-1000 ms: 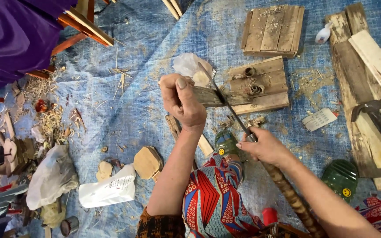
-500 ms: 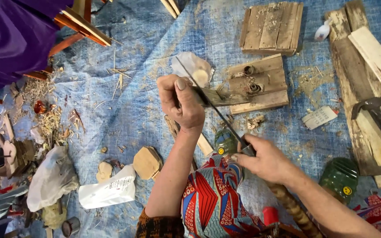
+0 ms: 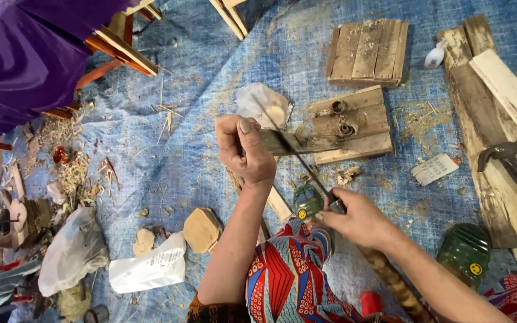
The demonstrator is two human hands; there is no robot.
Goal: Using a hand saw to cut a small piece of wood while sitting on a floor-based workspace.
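The blade (image 3: 297,157) is blurred along its length, its handle hidden inside the right hand (image 3: 357,218), and the hammer (image 3: 513,164) and purple cloth (image 3: 25,60) run off the picture's edges.

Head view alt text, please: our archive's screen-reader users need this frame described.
A person's left hand grips a small piece of wood while the right hand works a thin file across it, above a blue tarp strewn with shavings. Pallet blocks, planks and a hammer lie nearby.
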